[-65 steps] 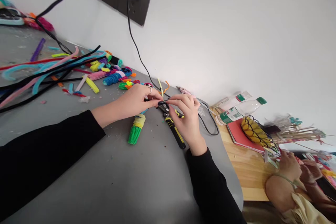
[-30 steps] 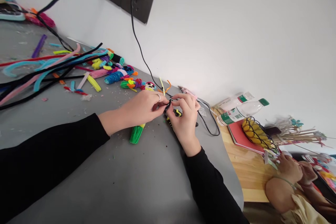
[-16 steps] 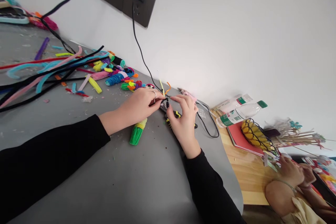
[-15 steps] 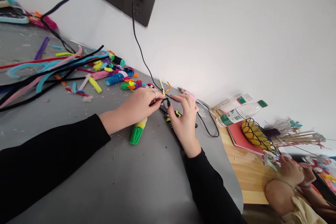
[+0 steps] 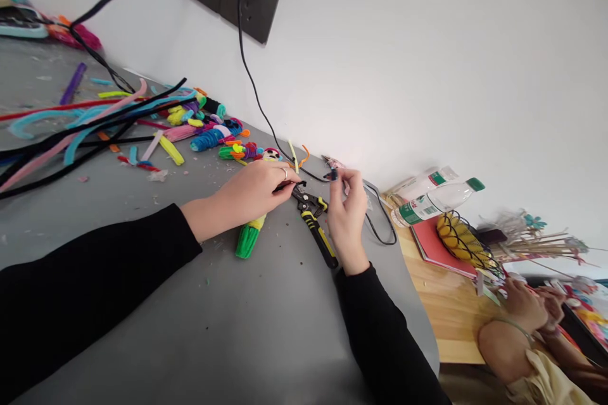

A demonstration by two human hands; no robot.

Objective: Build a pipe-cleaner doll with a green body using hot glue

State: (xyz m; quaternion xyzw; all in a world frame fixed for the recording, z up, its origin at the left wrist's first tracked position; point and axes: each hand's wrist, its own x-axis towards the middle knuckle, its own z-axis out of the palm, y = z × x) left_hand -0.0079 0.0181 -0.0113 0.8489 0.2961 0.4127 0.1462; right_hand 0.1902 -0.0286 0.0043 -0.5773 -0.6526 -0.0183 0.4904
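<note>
My left hand (image 5: 263, 190) is closed in a pinch on a short black pipe cleaner (image 5: 301, 183), whose end pokes out past the fingertips. Apart from it on the right, my right hand (image 5: 349, 212) is raised with thumb and forefinger together. Something small and dark shows at those tips, too small to make out. Between the hands lie cutting pliers (image 5: 317, 231) with black and yellow handles. A green and yellow pipe-cleaner bundle (image 5: 247, 239) rests below my left hand, its upper part hidden by it.
Loose pipe cleaners (image 5: 76, 123) and several small pipe-cleaner figures (image 5: 216, 136) lie along the wall at left. A black cable (image 5: 256, 92) runs down to the grey table (image 5: 266, 329). On the wooden table at right are a bottle (image 5: 434, 199), a basket (image 5: 460, 240) and another person's hands (image 5: 532, 307).
My right hand has drawn away from my left, moving right and slightly up, with its thumb and forefinger now together. The pliers are uncovered. My left hand has barely moved.
</note>
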